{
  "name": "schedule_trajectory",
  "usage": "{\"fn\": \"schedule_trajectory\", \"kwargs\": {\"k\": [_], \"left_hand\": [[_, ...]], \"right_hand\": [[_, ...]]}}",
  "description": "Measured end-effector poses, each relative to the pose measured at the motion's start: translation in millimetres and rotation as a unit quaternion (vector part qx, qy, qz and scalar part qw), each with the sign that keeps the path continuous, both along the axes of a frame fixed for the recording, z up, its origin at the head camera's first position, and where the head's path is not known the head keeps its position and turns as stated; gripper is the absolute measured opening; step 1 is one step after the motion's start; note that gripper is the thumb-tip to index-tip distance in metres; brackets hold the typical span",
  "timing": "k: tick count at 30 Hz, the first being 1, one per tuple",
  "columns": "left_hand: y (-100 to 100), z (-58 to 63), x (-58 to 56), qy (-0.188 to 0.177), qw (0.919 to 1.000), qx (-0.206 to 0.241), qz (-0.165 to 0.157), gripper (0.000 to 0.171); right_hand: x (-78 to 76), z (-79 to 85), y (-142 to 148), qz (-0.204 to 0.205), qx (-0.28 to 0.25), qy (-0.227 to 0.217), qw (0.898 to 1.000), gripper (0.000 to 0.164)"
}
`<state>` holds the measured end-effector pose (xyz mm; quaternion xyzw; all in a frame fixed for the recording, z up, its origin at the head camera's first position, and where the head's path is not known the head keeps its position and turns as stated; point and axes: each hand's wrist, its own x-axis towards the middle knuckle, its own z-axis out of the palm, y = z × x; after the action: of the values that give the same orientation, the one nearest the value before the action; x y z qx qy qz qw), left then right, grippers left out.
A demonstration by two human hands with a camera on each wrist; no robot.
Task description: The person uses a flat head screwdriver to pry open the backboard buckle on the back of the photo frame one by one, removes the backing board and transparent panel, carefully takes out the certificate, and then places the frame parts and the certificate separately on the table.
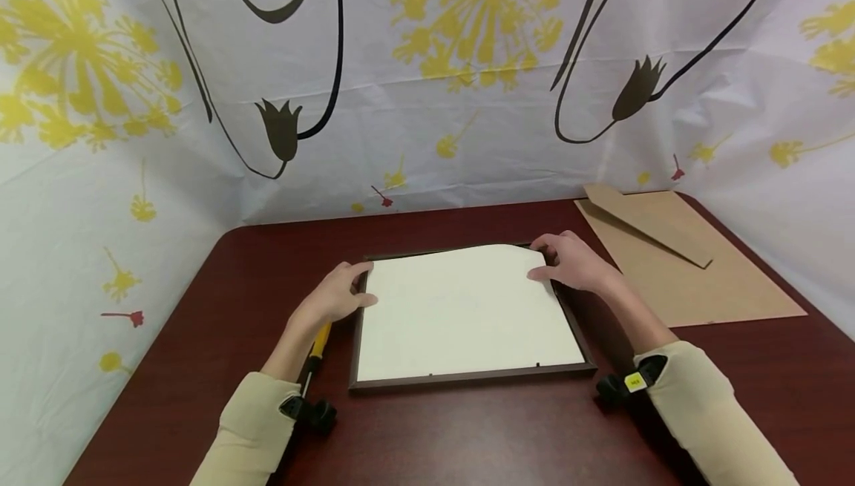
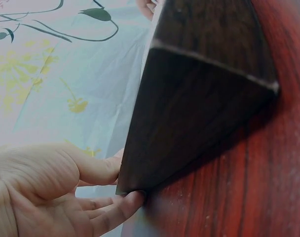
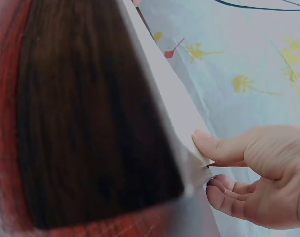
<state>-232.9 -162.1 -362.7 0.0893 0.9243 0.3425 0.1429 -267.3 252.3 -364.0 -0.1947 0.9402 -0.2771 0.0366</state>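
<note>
A dark wood-look picture frame (image 1: 474, 378) lies on the table, with a white sheet (image 1: 461, 315) filling its inside. The far edge of the sheet bulges upward toward the right. At the frame's left side my left hand (image 1: 337, 293) grips the rail near the far corner, thumb over the top and fingers on the outer side. My right hand (image 1: 576, 263) pinches the sheet at the far right corner; in the right wrist view the thumb lies on top of the sheet (image 3: 174, 98) and the fingers curl beneath its lifted corner.
A brown backing board (image 1: 728, 286) with a fold-out stand (image 1: 648, 226) lies to the right on the dark red table (image 1: 467, 441). Beside my left forearm is a screwdriver (image 1: 320, 339) with a yellow and black handle. A patterned white cloth (image 1: 427, 130) hangs behind the table.
</note>
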Motion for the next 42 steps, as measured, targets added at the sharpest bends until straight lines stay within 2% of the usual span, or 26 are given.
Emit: {"fn": "schedule_trajectory", "kwargs": {"k": [7, 13, 16, 19, 24, 30, 33, 37, 42], "left_hand": [[1, 1.6, -0.6, 0.004, 1.0000, -0.004, -0.007, 0.063], [2, 0.3, 1.5, 0.004, 0.9998, -0.011, -0.018, 0.063], [3, -0.1, 3.0, 0.005, 0.9997, -0.012, -0.021, 0.063], [3, 0.6, 4.4, 0.005, 0.9996, -0.013, -0.023, 0.063], [3, 3.1, 5.6, 0.001, 0.9995, -0.017, -0.027, 0.064], [3, 4.5, 5.3, 0.003, 0.9993, -0.015, -0.034, 0.064], [5, 7.2, 6.8, 0.020, 0.9988, -0.027, -0.035, 0.062], [11, 14.3, 11.3, 0.054, 0.9978, -0.034, -0.018, 0.055], [19, 23.8, 18.2, 0.092, 0.9957, -0.005, -0.007, 0.045]], "right_hand": [[1.6, 4.1, 1, -0.007, -0.020, -0.010, 1.000, 0.046], [-0.7, 6.1, 3, -0.044, -0.052, -0.027, 0.997, 0.055], [-1.1, 7.6, 6, -0.057, -0.071, -0.052, 0.994, 0.046], [-0.1, 10.6, 9, -0.052, -0.100, -0.086, 0.990, 0.034], [1.4, 16.4, 14, -0.021, -0.122, -0.126, 0.984, 0.031], [2.9, 22.5, 15, 0.013, -0.134, -0.144, 0.980, 0.027], [4.3, 25.8, 13, 0.025, -0.148, -0.139, 0.979, 0.028], [6.6, 31.0, 9, 0.029, -0.174, -0.122, 0.977, 0.027], [10.3, 38.9, 0, 0.025, -0.205, -0.111, 0.972, 0.026]]}}
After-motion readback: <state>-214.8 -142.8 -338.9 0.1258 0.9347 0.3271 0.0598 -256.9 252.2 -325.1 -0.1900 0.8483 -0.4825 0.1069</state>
